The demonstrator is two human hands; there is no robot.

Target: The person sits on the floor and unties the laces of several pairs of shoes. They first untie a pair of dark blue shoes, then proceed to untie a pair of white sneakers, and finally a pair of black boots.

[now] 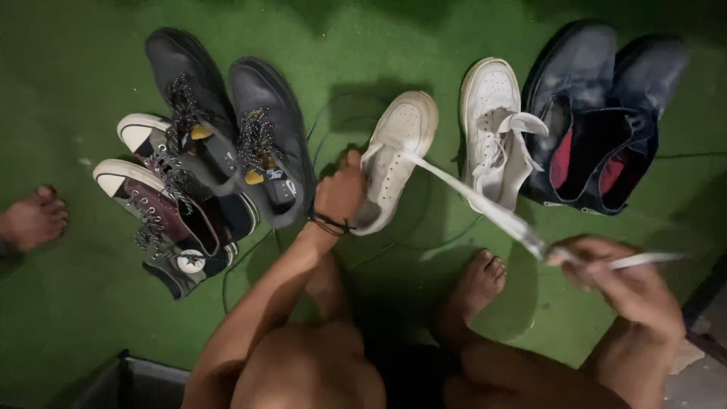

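A green floor [76, 68] covers nearly the whole view, dark and a little patchy under dim light. On it a row of footwear is laid out. At the far right stands a pair of dark blue ankle boots [606, 113] with red lining showing in their open tops, touching each other. At the left lies a pair of dark grey shoes [227, 113] with speckled laces and small yellow tags, and just below them, partly tucked under, a pair of maroon high-top sneakers [166, 212] with white toe caps. Between these groups sit two white sneakers. The right white sneaker [496, 129] rests beside the blue boots, its laces loosely tied. The left white sneaker [397, 159] lies near the middle of the floor, toe pointing away from the person, who sits with bare legs and a bare foot [481, 284] planted just below it. The person's left hand [341, 193], a dark band at its wrist, is clamped on the heel end of this left sneaker, steadying it. The right hand [625, 276], blurred, is clenched on a white lace [485, 204] that runs taut from the shoe's eyelets down to the fist, with its tip poking out to the right. At the far left edge another bare foot [34, 218] rests on the floor, well apart. A thin dark cord [242, 261] trails across the green.
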